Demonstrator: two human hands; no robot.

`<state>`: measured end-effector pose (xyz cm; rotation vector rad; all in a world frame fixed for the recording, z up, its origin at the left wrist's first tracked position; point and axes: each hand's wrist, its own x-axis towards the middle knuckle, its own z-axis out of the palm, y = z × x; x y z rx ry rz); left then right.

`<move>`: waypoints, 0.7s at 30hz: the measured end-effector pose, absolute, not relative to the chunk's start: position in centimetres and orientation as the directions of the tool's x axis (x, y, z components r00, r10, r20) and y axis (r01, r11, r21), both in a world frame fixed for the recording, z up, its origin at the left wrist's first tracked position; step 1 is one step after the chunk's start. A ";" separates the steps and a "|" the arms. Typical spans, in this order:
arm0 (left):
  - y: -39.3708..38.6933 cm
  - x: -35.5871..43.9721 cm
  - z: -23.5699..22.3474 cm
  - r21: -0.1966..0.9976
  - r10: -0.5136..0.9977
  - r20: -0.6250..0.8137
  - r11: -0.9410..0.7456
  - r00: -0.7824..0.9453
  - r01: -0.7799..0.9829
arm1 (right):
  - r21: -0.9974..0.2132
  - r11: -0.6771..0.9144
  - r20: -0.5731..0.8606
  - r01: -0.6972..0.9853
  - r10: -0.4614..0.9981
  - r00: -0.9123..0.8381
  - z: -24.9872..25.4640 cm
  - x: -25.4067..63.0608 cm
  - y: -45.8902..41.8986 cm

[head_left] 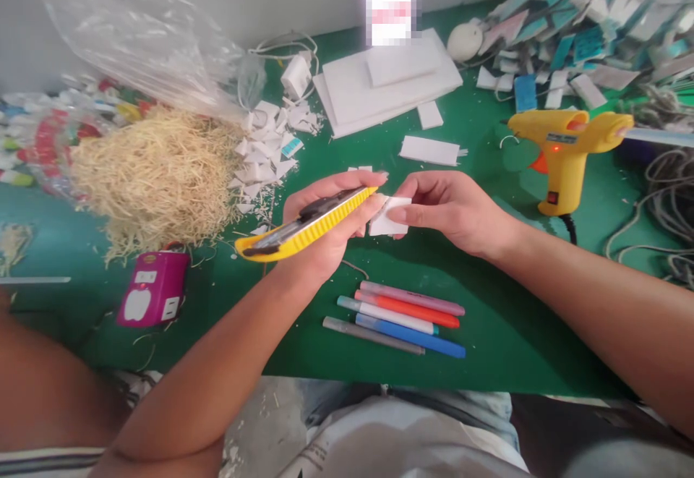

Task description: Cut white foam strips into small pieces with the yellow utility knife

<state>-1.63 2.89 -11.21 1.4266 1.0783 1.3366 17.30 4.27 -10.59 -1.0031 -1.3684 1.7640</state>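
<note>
In my left hand lies a yellow utility knife, its black slider facing up, held along the palm and fingers. My right hand pinches a small white foam board piece between thumb and fingers. The left fingertips meet the left side of this piece, so both hands are close together above the green table. Small white scraps show just behind the hands. A white strip lies beyond my right hand. Several felt-tip pens rest in front of the hands.
A yellow glue gun stands at right, near tangled cables. White boards are stacked at the back. Left are shredded straw, a plastic bag and a magenta power box. Scraps pile up back right.
</note>
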 end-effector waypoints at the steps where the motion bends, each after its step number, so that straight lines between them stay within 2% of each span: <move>1: 2.9 -1.7 -11.2 0.973 0.973 0.226 -0.227 0.045 0.025 | -0.975 -0.216 -0.164 -0.058 0.866 -0.473 -10.5 17.3 4.3; 4: 2.8 -1.7 -11.5 0.958 0.963 0.267 -0.269 0.030 0.098 | -0.986 -0.166 -0.162 0.026 0.901 -0.402 -10.4 17.0 4.1; 9: 2.6 -1.9 -11.4 0.855 0.885 0.464 -0.457 0.035 0.245 | -0.975 -0.140 -0.181 0.170 0.948 -0.261 -10.3 17.1 4.0; 11: 3.1 -2.6 -10.9 0.792 0.819 0.573 -0.543 -0.029 0.279 | -0.969 -0.137 -0.167 0.207 0.977 -0.134 -10.1 17.4 4.2; 13: 4.1 -3.7 -10.5 0.708 0.708 0.692 -0.626 -0.141 0.328 | -0.975 -0.080 -0.088 0.209 0.996 -0.030 -10.0 17.5 4.3; 15: 5.7 -5.3 -10.6 0.658 0.677 0.718 -0.585 -0.161 0.475 | -0.975 -0.026 -0.023 0.222 1.000 0.017 -9.9 17.5 4.2; 17: 7.4 -7.3 -11.1 0.652 0.690 0.691 -0.464 -0.216 0.599 | -0.969 -0.044 -0.037 0.245 0.999 0.033 -10.0 17.3 4.1; 21: 10.0 -10.5 -12.1 0.588 0.710 0.684 -0.402 -0.168 0.702 | -0.944 -0.045 -0.047 0.327 0.999 -0.001 -10.6 17.5 4.0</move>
